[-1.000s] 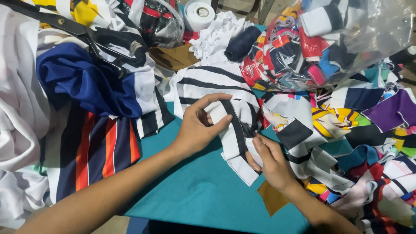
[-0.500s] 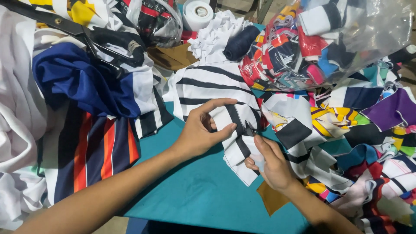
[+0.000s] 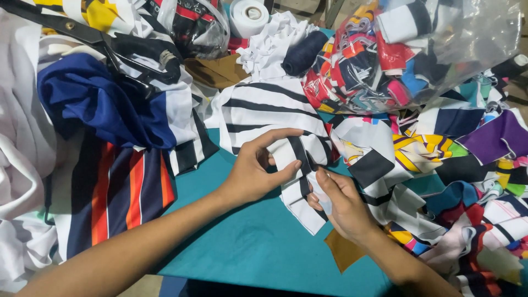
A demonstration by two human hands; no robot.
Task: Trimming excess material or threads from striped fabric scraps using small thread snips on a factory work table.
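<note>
Teal worktop [image 3: 242,247] heaped with fabric scraps. Clear plastic bag [image 3: 440,49] of offcuts seen at 1 o'clock; blue cloth [image 3: 104,104] at 10 o'clock. Black-and-white striped fabric [image 3: 275,110] spread at centre, its lower strip pinched by left hand [image 3: 256,173], fingers closed on it. Same strip gripped by right hand [image 3: 344,206] at 5 o'clock. Tape roll [image 3: 248,15] at 12 o'clock.

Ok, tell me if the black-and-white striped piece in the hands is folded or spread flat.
Folded. The left hand and right hand pinch the striped piece, whose edge is turned over on itself above the teal cloth.
</note>
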